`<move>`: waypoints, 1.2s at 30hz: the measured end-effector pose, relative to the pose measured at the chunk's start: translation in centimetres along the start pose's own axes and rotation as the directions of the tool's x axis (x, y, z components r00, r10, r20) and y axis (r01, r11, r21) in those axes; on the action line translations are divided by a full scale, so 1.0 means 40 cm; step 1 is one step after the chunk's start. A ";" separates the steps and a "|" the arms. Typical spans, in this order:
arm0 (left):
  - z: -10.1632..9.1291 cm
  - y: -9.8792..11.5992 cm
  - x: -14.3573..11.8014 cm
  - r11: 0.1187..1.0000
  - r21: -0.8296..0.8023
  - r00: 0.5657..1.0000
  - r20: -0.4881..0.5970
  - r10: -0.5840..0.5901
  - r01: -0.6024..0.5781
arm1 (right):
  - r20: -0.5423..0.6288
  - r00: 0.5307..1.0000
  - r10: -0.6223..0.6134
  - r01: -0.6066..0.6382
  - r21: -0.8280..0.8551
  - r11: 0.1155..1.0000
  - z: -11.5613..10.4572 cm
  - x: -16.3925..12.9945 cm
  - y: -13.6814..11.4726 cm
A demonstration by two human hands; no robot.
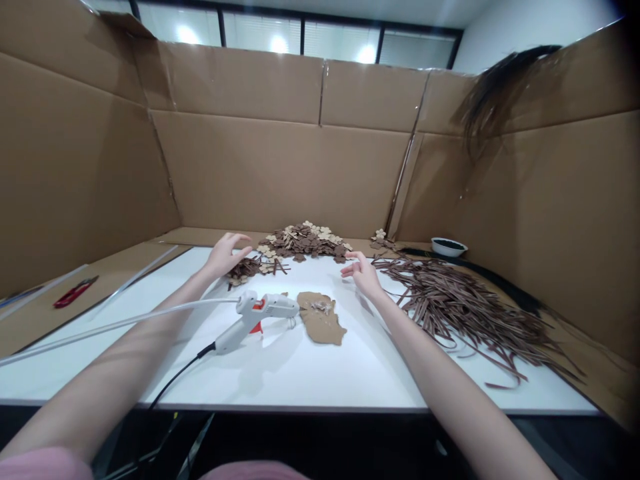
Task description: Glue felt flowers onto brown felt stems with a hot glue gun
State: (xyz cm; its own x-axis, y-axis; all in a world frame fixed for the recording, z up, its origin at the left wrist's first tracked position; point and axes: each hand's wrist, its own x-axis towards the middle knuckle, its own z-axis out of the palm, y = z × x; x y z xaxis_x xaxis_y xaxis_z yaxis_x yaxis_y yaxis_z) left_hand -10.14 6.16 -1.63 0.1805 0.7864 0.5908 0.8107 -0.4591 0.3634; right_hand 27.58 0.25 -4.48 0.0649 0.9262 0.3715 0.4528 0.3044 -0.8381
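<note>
My left hand point(229, 253) is held over a small bundle of short brown strips point(245, 269), fingers apart and nothing seen in them. My right hand point(362, 275) hovers above the white board right of centre, its fingers partly spread and holding nothing visible. Between my arms a white hot glue gun point(257, 317) with a red trigger rests on its wire stand, a long clear glue stick point(125, 327) running out of its back. Its nozzle points at a torn piece of cardboard point(325, 320) smeared with glue. Beyond both hands lies a heap of brown and cream flower-shaped pieces point(310, 240).
Long brown strips point(465, 307) are spread over the right side. A white bowl point(449, 248) with dark contents stands behind them. Red-handled pliers point(75, 292) and another glue stick point(140, 273) lie at left. Tall cardboard walls point(280, 160) enclose the table; dark fibres point(500, 87) hang at upper right.
</note>
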 end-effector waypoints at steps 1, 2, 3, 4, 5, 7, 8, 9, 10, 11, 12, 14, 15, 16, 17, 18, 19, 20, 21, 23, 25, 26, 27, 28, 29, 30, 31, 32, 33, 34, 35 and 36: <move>0.005 0.017 -0.002 0.998 0.014 0.998 0.025 0.058 -0.058 | 0.002 1.000 0.005 -0.005 -0.118 0.993 -0.009 0.002 0.002; 0.009 0.034 -0.003 0.994 0.020 0.993 0.048 0.108 -0.109 | 0.003 1.000 0.019 -0.017 -0.255 0.967 -0.019 0.004 0.002; 0.014 0.050 -0.005 0.989 0.016 0.987 0.069 0.147 -0.149 | -0.004 0.999 0.041 -0.039 -0.387 0.921 -0.029 0.005 0.001; 0.019 0.064 -0.007 0.983 0.007 0.979 0.091 0.182 -0.183 | -0.018 0.998 0.065 -0.066 -0.498 0.865 -0.038 0.005 0.001; 0.024 0.077 -0.010 0.977 -0.005 0.971 0.110 0.211 -0.212 | -0.041 0.995 0.093 -0.100 -0.578 0.810 -0.048 0.006 0.002; 0.035 0.095 -0.014 0.966 -0.038 0.955 0.149 0.257 -0.255 | -0.104 0.984 0.148 -0.179 -0.661 0.728 -0.066 0.007 0.008; 0.041 0.100 -0.015 0.962 -0.053 0.947 0.166 0.274 -0.269 | -0.134 0.975 0.174 -0.219 -0.681 0.699 -0.074 0.007 0.014; 0.046 0.102 -0.016 0.958 -0.066 0.941 0.181 0.286 -0.279 | -0.161 0.966 0.202 -0.256 -0.704 0.662 -0.081 0.008 0.022; 0.052 0.103 -0.017 0.956 -0.075 0.937 0.190 0.293 -0.284 | -0.182 0.956 0.228 -0.288 -0.724 0.627 -0.087 0.008 0.030; 0.056 0.102 -0.017 0.955 -0.080 0.934 0.197 0.297 -0.287 | -0.195 0.947 0.254 -0.312 -0.739 0.597 -0.092 0.009 0.038; 0.060 0.100 -0.017 0.954 -0.083 0.933 0.200 0.299 -0.287 | -0.197 0.939 0.280 -0.329 -0.751 0.573 -0.097 0.010 0.045; 0.064 0.096 -0.018 0.954 -0.090 0.933 0.202 0.299 -0.286 | -0.187 0.925 0.330 -0.347 -0.766 0.540 -0.102 0.011 0.054; 0.065 0.095 -0.019 0.954 -0.093 0.933 0.203 0.298 -0.285 | -0.179 0.920 0.348 -0.351 -0.772 0.530 -0.103 0.012 0.057; 0.065 0.094 -0.019 0.954 -0.096 0.933 0.205 0.297 -0.283 | -0.175 0.916 0.360 -0.354 -0.776 0.523 -0.103 0.013 0.057; 0.064 0.094 -0.021 0.955 -0.099 0.933 0.207 0.295 -0.280 | -0.174 0.913 0.368 -0.356 -0.779 0.516 -0.103 0.013 0.057; 0.063 0.094 -0.022 0.955 -0.102 0.933 0.208 0.294 -0.278 | -0.175 0.910 0.375 -0.360 -0.782 0.509 -0.102 0.014 0.056; 0.062 0.095 -0.023 0.955 -0.105 0.933 0.207 0.293 -0.277 | -0.177 0.908 0.380 -0.363 -0.784 0.503 -0.102 0.014 0.054; 0.062 0.096 -0.023 0.955 -0.108 0.933 0.207 0.294 -0.277 | -0.178 0.906 0.385 -0.366 -0.786 0.499 -0.101 0.014 0.052; 0.061 0.097 -0.024 0.954 -0.112 0.932 0.206 0.297 -0.279 | -0.177 0.904 0.388 -0.367 -0.787 0.496 -0.101 0.013 0.050; 0.061 0.099 -0.025 0.952 -0.117 0.931 0.206 0.302 -0.283 | -0.169 0.907 0.386 -0.358 -0.791 0.497 -0.101 0.012 0.046; 0.061 0.100 -0.025 0.950 -0.123 0.929 0.206 0.307 -0.287 | -0.154 0.912 0.381 -0.345 -0.791 0.505 -0.101 0.012 0.042; 0.062 0.101 -0.025 0.950 -0.125 0.929 0.206 0.308 -0.287 | -0.146 0.913 0.380 -0.339 -0.790 0.510 -0.101 0.012 0.040; 0.062 0.102 -0.025 0.950 -0.127 0.929 0.207 0.307 -0.285 | -0.142 0.913 0.381 -0.338 -0.788 0.515 -0.101 0.012 0.037; 0.061 0.103 -0.026 0.950 -0.129 0.928 0.212 0.306 -0.284 | -0.140 0.913 0.383 -0.338 -0.785 0.520 -0.101 0.012 0.035; 0.061 0.105 -0.026 0.951 -0.130 0.928 0.217 0.304 -0.282 | -0.139 0.912 0.385 -0.340 -0.782 0.523 -0.101 0.012 0.033; 0.060 0.107 -0.028 0.951 -0.131 0.927 0.222 0.303 -0.280 | -0.139 0.912 0.385 -0.341 -0.780 0.524 -0.100 0.012 0.032; 0.059 0.110 -0.029 0.951 -0.132 0.926 0.226 0.302 -0.278 | -0.139 0.913 0.384 -0.340 -0.781 0.524 -0.100 0.013 0.031; 0.058 0.113 -0.030 0.952 -0.132 0.926 0.228 0.301 -0.276 | -0.139 0.913 0.382 -0.339 -0.782 0.524 -0.100 0.013 0.031; 0.057 0.115 -0.032 0.952 -0.132 0.927 0.228 0.299 -0.275 | -0.140 0.914 0.380 -0.337 -0.783 0.522 -0.099 0.013 0.031; 0.056 0.118 -0.033 0.953 -0.131 0.927 0.227 0.297 -0.273 | -0.141 0.916 0.376 -0.335 -0.785 0.521 -0.099 0.013 0.031; 0.056 0.120 -0.034 0.953 -0.130 0.928 0.226 0.297 -0.273 | -0.144 0.916 0.374 -0.335 -0.785 0.521 -0.099 0.014 0.032; 0.055 0.121 -0.035 0.953 -0.128 0.928 0.227 0.297 -0.274 | -0.147 0.916 0.373 -0.338 -0.784 0.520 -0.099 0.014 0.032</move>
State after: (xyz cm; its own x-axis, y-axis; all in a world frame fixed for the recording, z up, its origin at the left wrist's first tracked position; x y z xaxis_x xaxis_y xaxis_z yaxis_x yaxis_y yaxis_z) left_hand -5.24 3.75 -2.30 0.5345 0.6870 0.4922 0.6519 -0.7058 0.2773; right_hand 31.70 0.28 -3.78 0.3594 0.9292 0.0862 0.9110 -0.3293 -0.2480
